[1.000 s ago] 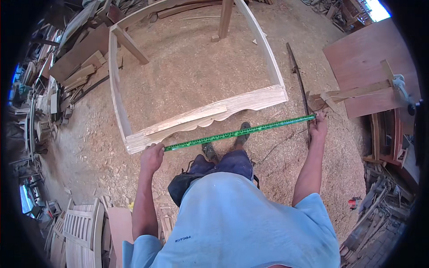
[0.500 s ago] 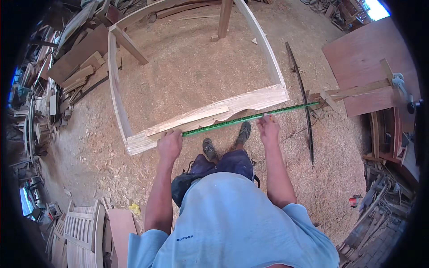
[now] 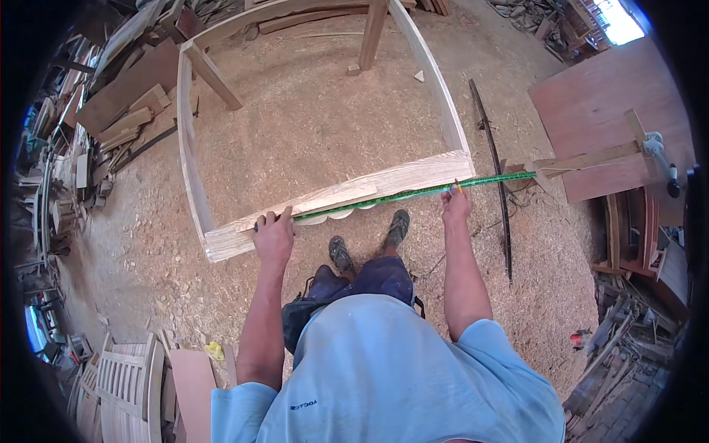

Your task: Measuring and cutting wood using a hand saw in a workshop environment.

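Green tape (image 3: 484,179) along wood frame (image 3: 421,168), markings illegible
L hand (image 3: 274,236) grips tape end; R hand (image 3: 456,205) pinches pencil (image 3: 459,187); shirt (image 3: 377,354) w/ dark lettering (image 3: 303,405).

A woodworking workshop, its floor (image 3: 317,111) strewn with wood chips (image 3: 173,292).
Boards and offcuts (image 3: 136,122) pile along the left side, more scrap wood (image 3: 628,354) lies heaped at lower right, and a slatted wooden panel (image 3: 122,401) sits at lower left. 1 broad reddish sheet (image 3: 613,111) stands at right, while a bare wooden frame (image 3: 434,81) with a scalloped front rail (image 3: 432,167) takes up the middle.
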A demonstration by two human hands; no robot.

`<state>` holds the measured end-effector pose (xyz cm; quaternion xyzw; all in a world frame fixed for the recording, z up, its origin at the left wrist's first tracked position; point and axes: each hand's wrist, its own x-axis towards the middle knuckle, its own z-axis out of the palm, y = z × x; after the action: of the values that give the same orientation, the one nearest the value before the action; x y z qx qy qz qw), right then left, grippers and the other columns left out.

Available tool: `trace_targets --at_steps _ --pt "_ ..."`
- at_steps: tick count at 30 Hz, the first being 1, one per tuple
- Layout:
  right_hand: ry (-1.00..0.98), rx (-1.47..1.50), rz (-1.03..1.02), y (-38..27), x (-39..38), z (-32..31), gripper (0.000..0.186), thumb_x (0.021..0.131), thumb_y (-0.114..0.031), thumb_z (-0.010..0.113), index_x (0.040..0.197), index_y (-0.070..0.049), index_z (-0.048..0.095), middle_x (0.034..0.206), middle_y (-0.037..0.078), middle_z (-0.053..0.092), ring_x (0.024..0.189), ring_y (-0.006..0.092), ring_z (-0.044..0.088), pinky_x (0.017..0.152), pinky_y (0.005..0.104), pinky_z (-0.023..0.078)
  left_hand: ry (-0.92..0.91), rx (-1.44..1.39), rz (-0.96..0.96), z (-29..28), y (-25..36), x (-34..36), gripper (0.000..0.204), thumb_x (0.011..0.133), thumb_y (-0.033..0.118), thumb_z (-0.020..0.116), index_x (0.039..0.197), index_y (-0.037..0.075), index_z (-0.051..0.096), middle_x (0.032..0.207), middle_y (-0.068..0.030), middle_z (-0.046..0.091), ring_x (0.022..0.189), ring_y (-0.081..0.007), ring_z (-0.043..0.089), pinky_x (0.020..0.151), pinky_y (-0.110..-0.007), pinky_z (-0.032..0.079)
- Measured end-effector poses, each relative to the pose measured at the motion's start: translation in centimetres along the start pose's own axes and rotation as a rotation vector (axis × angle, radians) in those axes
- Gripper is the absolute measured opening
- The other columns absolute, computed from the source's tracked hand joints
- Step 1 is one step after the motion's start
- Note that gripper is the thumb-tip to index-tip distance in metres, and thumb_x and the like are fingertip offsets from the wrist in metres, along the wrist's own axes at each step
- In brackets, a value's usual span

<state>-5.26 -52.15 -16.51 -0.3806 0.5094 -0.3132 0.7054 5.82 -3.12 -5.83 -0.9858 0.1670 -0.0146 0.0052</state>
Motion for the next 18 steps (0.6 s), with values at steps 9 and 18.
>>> trace_targets --at_steps 9,18 --pt "0.055 -0.09 -0.037 -0.5 1.5 1.6 0.017 0.102 0.002 0.061 0.119 0.001 0.064 0.096 0.014 0.065 0.069 0.018 0.063 0.06 0.0289 0.06 -0.008 0.117 -0.032 0.7 0.1 0.9 0.041 0.1 0.036 0.066 0.14 0.029 0.066 0.111 -0.0096 0.066 0.1 -0.0323 0.063 0.08 -0.057 0.052" --pt "0.025 -0.129 -0.067 -2.0 1.0 3.7 0.022 0.102 0.003 0.06 0.123 0.004 0.062 0.097 0.016 0.065 0.07 0.0181 0.064 0.061 0.0281 0.062 -0.028 0.148 -0.071 1.7 0.6 1.6 0.029 0.102 0.04 0.063 0.123 0.021 0.071 0.11 -0.0103 0.067 0.099 -0.0333 0.063 0.079 -0.058 0.05"
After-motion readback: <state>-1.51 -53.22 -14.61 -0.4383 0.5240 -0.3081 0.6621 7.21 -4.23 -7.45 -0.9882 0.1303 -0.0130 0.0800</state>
